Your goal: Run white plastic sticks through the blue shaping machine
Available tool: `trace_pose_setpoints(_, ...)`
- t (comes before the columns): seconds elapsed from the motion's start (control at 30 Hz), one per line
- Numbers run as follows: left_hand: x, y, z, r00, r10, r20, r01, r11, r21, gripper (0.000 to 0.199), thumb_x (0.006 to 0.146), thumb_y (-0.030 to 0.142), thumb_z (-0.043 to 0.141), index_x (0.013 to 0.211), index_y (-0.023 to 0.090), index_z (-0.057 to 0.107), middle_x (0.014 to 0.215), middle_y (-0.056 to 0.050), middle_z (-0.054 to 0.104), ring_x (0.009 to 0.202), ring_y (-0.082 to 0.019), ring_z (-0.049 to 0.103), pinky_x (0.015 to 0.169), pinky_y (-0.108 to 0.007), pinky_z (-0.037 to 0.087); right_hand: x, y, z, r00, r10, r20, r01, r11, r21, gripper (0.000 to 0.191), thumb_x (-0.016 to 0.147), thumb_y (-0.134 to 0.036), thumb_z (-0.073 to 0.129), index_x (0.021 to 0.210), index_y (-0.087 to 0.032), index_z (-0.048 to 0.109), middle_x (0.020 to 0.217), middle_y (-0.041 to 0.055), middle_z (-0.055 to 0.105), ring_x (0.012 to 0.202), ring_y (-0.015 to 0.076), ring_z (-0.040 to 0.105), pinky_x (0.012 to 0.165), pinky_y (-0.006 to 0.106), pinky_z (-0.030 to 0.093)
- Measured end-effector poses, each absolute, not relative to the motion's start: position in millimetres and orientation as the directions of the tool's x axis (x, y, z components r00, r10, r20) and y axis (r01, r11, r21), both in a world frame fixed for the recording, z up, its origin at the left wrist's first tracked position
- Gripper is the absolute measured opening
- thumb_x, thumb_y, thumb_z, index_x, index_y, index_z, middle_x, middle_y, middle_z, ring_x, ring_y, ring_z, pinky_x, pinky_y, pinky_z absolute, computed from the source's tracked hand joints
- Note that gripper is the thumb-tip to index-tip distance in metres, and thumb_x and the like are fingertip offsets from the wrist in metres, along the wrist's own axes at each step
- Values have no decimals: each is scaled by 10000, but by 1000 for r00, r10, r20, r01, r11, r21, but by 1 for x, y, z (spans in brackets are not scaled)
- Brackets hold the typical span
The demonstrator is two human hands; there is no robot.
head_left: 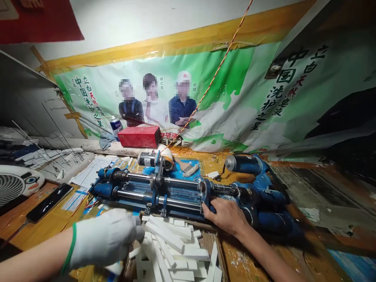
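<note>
My left hand [107, 236], in a white knitted glove with a green cuff, hovers at the left edge of a pile of white strips [167, 237]. Its fingers are curled together and slightly blurred; whatever they may hold is hidden. The bare right hand [225, 213] has its fingers wrapped around the dark sliding bracket [206, 192] of a blue bench machine [176, 192]. Polished steel rods, springs and a chuck run along this machine, with white dust on it. The strips lie loosely crossed in a shallow cardboard box [221, 254] in front of it.
Behind the machine are a brush [188, 168], a red box [139, 137] and a spray can [116, 126]. To the left lie a phone [49, 201] and a white fan [19, 188]. A twisted cord [219, 68] hangs down before the green poster [229, 78].
</note>
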State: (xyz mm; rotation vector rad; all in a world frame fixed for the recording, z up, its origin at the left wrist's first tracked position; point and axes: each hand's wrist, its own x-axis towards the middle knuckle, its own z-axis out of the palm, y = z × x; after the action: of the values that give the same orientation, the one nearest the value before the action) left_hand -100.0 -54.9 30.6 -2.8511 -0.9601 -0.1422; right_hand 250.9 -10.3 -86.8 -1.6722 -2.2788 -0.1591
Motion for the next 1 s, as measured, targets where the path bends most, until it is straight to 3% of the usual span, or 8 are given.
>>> trace_pose_setpoints(0.1, -94, -72, 8, 902, 430, -24, 431, -901, 46, 342, 753, 210, 518, 1075, 327, 527, 1016, 20, 604, 813, -134, 568, 677, -232, 463, 243, -10, -84, -250, 920, 302, 955, 285, -77, 413, 863, -467, 384, 642, -193, 597, 664, 33, 640, 606, 148, 579, 554, 274, 266)
trace_pose_setpoints(0.2, -78, -80, -21, 923, 352, 155, 353, -935, 24, 395, 759, 278, 542, 1150, 249, 488, 1196, -58, 543, 1048, -196, 510, 908, -351, 430, 241, -12, -81, -237, 926, 295, 961, 268, -68, 422, 869, -473, 375, 655, -191, 604, 680, 31, 644, 617, 149, 582, 553, 270, 260)
trace_pose_setpoints(0.37, -70, -81, -51, 877, 291, 381, 354, -929, -105, 124, 814, 158, 501, 915, 222, 536, 1113, -30, 598, 1075, -158, 501, 995, -378, 377, 241, -15, -81, -227, 922, 314, 961, 264, -80, 405, 876, -469, 382, 694, -192, 616, 690, 26, 646, 612, 139, 581, 550, 264, 260)
trace_pose_setpoints(0.53, -75, -76, -29, 906, 253, 339, 298, -951, -88, 93, 804, 142, 454, 848, 192, 519, 1109, -40, 614, 1080, -154, 505, 1021, -354, 367, 241, -16, -79, -240, 905, 352, 952, 289, -95, 370, 876, -448, 387, 730, -196, 615, 714, 18, 657, 621, 135, 592, 553, 261, 265)
trace_pose_setpoints(0.67, -78, -85, -18, 930, 248, 271, 292, -947, -136, 219, 846, 343, 478, 1000, 201, 543, 1102, -69, 617, 1069, -169, 523, 1006, -349, 389, 241, -16, -79, -236, 907, 350, 953, 286, -98, 375, 876, -455, 389, 731, -197, 619, 715, 21, 659, 630, 142, 597, 556, 264, 271)
trace_pose_setpoints(0.73, -75, -94, -35, 928, 237, 289, 297, -936, -186, 244, 854, 351, 497, 1067, 239, 541, 1044, -41, 637, 1007, -145, 552, 990, -329, 400, 241, -16, -80, -232, 909, 345, 954, 282, -99, 390, 876, -466, 386, 726, -195, 622, 706, 25, 655, 628, 145, 595, 555, 267, 271)
trace_pose_setpoints(0.83, -65, -110, -78, 893, 207, 399, 315, -922, -226, 247, 876, 273, 474, 1111, 257, 548, 957, -10, 653, 914, -113, 573, 954, -285, 419, 240, -15, -82, -227, 912, 341, 956, 276, -103, 393, 879, -472, 380, 746, -196, 627, 715, 27, 653, 636, 147, 592, 556, 266, 271)
trace_pose_setpoints(1.0, -53, -119, -117, 769, 337, 544, 513, -833, -209, 291, 875, 371, 459, 1092, 209, 566, 1005, -55, 655, 981, -167, 573, 915, -330, 449, 238, -17, -80, -227, 916, 332, 957, 273, -100, 372, 877, -465, 385, 746, -199, 611, 710, 20, 650, 640, 148, 596, 554, 266, 260)
